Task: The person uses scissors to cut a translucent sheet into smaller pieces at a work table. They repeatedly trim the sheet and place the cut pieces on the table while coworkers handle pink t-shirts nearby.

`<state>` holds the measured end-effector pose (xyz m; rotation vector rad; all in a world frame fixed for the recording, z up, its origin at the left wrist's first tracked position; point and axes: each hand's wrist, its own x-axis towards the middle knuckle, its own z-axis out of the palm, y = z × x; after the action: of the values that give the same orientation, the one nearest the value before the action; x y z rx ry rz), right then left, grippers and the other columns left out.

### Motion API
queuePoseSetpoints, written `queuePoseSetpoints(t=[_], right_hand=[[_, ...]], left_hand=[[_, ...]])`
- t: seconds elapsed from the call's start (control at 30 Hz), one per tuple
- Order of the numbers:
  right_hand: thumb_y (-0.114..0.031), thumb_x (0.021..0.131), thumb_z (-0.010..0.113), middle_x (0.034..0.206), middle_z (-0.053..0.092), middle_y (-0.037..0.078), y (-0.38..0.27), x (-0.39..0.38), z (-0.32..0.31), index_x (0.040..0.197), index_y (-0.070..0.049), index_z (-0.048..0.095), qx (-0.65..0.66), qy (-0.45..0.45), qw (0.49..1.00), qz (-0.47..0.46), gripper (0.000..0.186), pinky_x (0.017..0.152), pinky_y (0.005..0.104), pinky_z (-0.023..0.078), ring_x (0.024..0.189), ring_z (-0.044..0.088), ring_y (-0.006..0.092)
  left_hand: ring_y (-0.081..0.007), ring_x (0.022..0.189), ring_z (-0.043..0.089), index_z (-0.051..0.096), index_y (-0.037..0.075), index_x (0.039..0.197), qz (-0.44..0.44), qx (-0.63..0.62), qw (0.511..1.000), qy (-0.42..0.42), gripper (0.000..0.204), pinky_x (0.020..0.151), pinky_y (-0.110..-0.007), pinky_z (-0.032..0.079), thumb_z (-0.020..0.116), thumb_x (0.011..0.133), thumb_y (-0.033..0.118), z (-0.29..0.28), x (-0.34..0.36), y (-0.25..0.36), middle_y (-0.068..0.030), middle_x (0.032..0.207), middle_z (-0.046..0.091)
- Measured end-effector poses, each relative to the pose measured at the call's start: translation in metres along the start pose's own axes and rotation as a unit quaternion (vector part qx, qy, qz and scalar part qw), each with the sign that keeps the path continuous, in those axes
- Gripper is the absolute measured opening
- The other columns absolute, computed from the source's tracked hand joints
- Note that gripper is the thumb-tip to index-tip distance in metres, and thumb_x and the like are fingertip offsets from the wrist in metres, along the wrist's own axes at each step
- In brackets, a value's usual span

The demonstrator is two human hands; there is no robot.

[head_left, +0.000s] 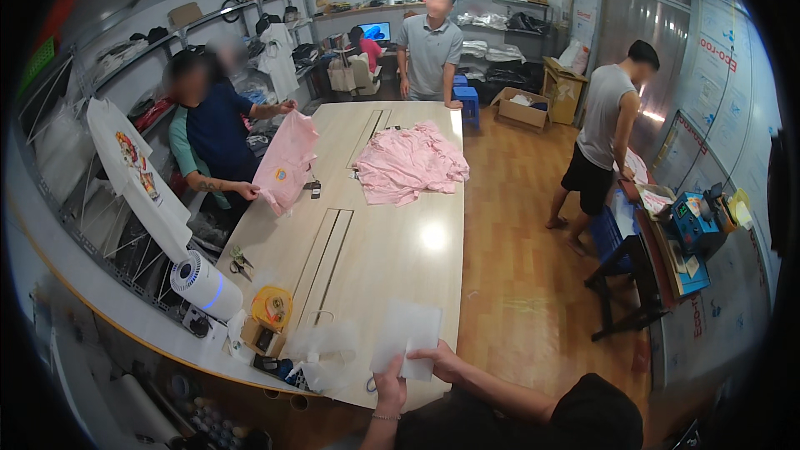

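At the near end of the long table [425,258], my left hand [389,385] holds a whitish, translucent sheet or flat bag [410,325] by its lower edge. My right hand [438,359] pinches the same piece from the right side. Whether it is one layer or a small stack I cannot tell. Left of my hands lie clear plastic bags [321,350]. Partly hidden beside my left hand is a small blue-handled tool [372,384].
A heap of pink shirts [408,162] lies mid-table. On the left, a co-worker [217,133] holds up a pink shirt [287,162]. Scissors [240,262], a white cylindrical device [206,285] and a yellow basket [272,308] line the left edge. A heat press [698,225] stands right.
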<state>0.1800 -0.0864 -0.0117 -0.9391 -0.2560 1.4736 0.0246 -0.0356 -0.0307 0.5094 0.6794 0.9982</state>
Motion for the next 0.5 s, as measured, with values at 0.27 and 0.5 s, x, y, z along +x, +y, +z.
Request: queuePoseSetpoints(t=[0.27,0.5], right_hand=[[-0.001,0.087,0.086,0.127,0.072,0.013,0.002,-0.002,0.002,0.135,0.003,0.063,-0.074,0.036,0.993,-0.079,0.054,0.103,0.0440,0.059,0.117,0.071,0.0254],[0.000,0.088,0.086,0.126,0.073,0.014,0.007,-0.008,0.011,0.135,0.004,0.061,-0.084,0.040,0.990,-0.103,0.054,0.100,0.0411,0.060,0.113,0.072,0.0243]], left_hand=[[-0.0219,0.121,0.068,0.061,-0.003,0.140,0.022,0.110,0.993,-0.027,0.049,0.104,-0.036,0.056,0.075,0.094,-0.009,-0.005,-0.002,0.000,-0.0097,0.134,0.070],[-0.0187,0.116,0.070,0.069,-0.003,0.130,0.031,0.130,0.991,0.020,0.037,0.101,-0.034,0.057,0.077,0.094,-0.007,-0.012,-0.001,-0.003,-0.0088,0.125,0.073]])
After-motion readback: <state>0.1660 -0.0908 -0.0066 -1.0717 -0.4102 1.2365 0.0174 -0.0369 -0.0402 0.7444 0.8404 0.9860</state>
